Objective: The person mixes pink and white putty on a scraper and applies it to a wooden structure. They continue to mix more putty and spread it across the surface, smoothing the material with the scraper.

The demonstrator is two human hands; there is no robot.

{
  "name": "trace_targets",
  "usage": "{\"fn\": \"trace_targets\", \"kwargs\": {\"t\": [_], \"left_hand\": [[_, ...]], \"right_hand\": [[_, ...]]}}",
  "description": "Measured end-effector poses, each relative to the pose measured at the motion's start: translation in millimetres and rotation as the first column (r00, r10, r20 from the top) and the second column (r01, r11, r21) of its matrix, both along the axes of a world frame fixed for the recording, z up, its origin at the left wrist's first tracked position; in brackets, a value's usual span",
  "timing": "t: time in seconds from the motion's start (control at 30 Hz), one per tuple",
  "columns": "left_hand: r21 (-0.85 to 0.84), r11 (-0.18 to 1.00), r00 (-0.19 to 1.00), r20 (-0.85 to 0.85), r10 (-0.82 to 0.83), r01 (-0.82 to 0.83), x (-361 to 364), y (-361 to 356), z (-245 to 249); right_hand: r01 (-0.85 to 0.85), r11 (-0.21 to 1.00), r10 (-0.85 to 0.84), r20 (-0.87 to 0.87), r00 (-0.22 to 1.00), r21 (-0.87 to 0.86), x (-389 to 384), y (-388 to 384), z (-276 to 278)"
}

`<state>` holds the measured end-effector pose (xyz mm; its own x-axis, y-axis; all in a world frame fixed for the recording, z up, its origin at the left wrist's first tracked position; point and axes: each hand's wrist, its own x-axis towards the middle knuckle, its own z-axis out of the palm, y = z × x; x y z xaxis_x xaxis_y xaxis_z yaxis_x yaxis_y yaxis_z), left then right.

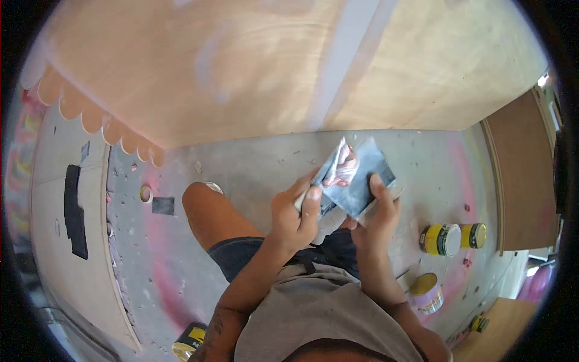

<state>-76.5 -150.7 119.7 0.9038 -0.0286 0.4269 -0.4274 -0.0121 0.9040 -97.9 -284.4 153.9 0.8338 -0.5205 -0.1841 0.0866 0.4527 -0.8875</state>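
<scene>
Both hands are raised over my lap in the head view. My left hand (297, 211) is closed on a folded grey-blue sheet (322, 175), its thumb pressed on the lower left part. My right hand (377, 211) grips the right side of a flat grey-blue sheet (360, 181), thumb on top. Between them, a crumpled pinkish-white piece (342, 169) lies against the sheets. Whether the grey-blue parts are one sheet or two, I cannot tell. A pale object (329, 226) shows below, between the hands.
A large wooden panel (253, 78) rises in front. On the grey floor (265, 163) are yellow-black cans (444, 239), an open can (427, 294), a tape roll (146, 193) and a dark square sheet (163, 206). A board (78, 271) with black strips is left; a brown panel (523, 175) stands right.
</scene>
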Motion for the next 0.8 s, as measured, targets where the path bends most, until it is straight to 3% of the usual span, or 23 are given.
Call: {"fn": "trace_targets", "kwargs": {"t": [0.03, 0.07, 0.13, 0.17, 0.2, 0.23, 0.27, 0.3, 0.33, 0.37, 0.4, 0.43, 0.47, 0.5, 0.53, 0.57, 0.6, 0.63, 0.67, 0.7, 0.73, 0.8], "left_hand": [[0.049, 0.999, 0.995, 0.101, -0.014, 0.009, 0.8, 3.9, 5.7], [0.048, 0.999, 0.995, 0.101, -0.018, 0.014, 3.9, 11.7, 1.0], [0.347, 0.931, 0.856, 0.441, -0.271, 0.116, 14.4, 25.8, -11.7], [0.351, 0.929, 0.853, 0.444, -0.275, 0.117, 10.6, 25.3, -15.8], [-0.127, 0.976, 0.983, 0.063, -0.172, 0.179, 2.2, 21.5, -18.6], [-0.561, 0.828, 0.913, -0.335, -0.231, 0.004, 0.2, 18.4, -19.0], [-0.562, 0.827, 0.919, -0.327, -0.218, -0.003, 3.2, 15.9, -9.4], [-0.781, 0.618, 0.805, -0.423, -0.416, -0.091, 4.4, 12.9, 7.2], [-0.902, 0.363, 0.658, -0.422, -0.623, -0.234, 5.1, 10.8, 16.1], [-0.919, 0.354, 0.635, -0.379, -0.673, -0.174, 3.3, 10.0, 9.2], [-0.919, 0.352, 0.630, -0.380, -0.677, -0.176, 3.5, 12.3, 3.0], [-0.940, 0.337, 0.632, -0.289, -0.719, -0.047, 2.9, 17.6, -2.9], [-0.945, 0.314, 0.620, -0.195, -0.760, 0.087, 2.4, 20.1, -5.4], [-0.946, 0.312, 0.611, -0.196, -0.767, 0.089, 1.1, 18.5, -4.7], [-0.896, 0.440, 0.674, -0.293, -0.679, 0.054, -0.1, 17.0, -2.9], [-0.832, 0.555, 0.734, -0.368, -0.570, 0.013, 3.1, 15.6, -0.6], [-0.757, 0.652, 0.787, -0.430, -0.442, -0.048, 5.8, 13.5, 0.9], [-0.759, 0.648, 0.785, -0.436, -0.440, -0.059, 6.6, 14.0, 1.1], [-0.686, 0.726, 0.788, -0.471, -0.397, -0.045, 8.0, 17.2, 1.3], [-0.605, 0.796, 0.793, -0.496, -0.354, -0.023, 10.4, 19.7, 2.5], [-0.605, 0.796, 0.789, -0.499, -0.358, -0.021, 11.3, 22.0, 7.3], [-0.305, 0.951, 0.808, -0.546, -0.221, 0.054, 11.1, 27.8, 18.7]], "right_hand": [[-0.068, 0.997, 0.065, 0.086, 0.994, 0.027, 5.0, -5.1, 9.7], [-0.137, 0.989, 0.127, 0.172, 0.977, 0.046, 9.0, -12.0, 17.2], [-0.085, 0.995, 0.075, 0.164, 0.984, 0.054, 12.8, -24.6, 23.0], [0.084, 0.996, -0.075, 0.219, 0.973, -0.032, 12.2, -23.9, 24.5], [0.023, 0.999, -0.012, 0.348, 0.938, -0.029, 11.4, -34.3, 13.6], [-0.049, 0.998, 0.056, 0.472, 0.880, -0.027, 10.3, -44.6, 2.6], [-0.131, 0.991, 0.124, 0.582, 0.804, -0.030, 9.2, -55.0, -8.4], [-0.470, 0.773, 0.617, 0.678, 0.398, -0.427, 32.5, -58.4, 4.1], [-0.426, 0.627, 0.778, 0.549, 0.306, -0.652, 28.2, -51.1, 6.8], [-0.329, 0.447, 0.893, 0.397, 0.212, -0.832, 24.3, -43.9, 9.4], [-0.113, 0.465, 0.755, 0.326, 0.569, -0.878, 1.7, -25.9, 3.6], [0.150, 0.277, 0.656, 0.301, 0.692, -0.949, 6.0, -25.2, -13.0], [-0.065, 0.286, 0.599, 0.125, 0.791, -0.956, 18.3, -30.4, -24.5], [-0.154, 0.072, 0.553, -0.089, 0.828, -0.985, 28.8, -42.9, -16.6], [-0.257, -0.136, 0.462, -0.291, 0.838, -0.957, 33.5, -56.4, -6.7], [-0.249, -0.140, 0.460, -0.286, 0.840, -0.958, 32.8, -63.4, 7.0], [-0.029, -0.107, 0.550, -0.083, 0.831, -0.994, 31.6, -69.6, 27.0], [0.175, -0.048, 0.625, 0.107, 0.773, -0.983, 27.3, -72.3, 44.1], [0.161, -0.050, 0.624, 0.095, 0.776, -0.986, 25.4, -69.7, 57.4], [0.239, -0.365, 0.703, -0.098, 0.705, -0.900, 28.1, -65.0, 70.8], [0.342, -0.620, 0.704, -0.309, 0.640, -0.706, 29.2, -63.1, 83.4], [0.322, -0.691, 0.656, -0.374, 0.656, -0.647, 23.9, -68.5, 108.6]]}}
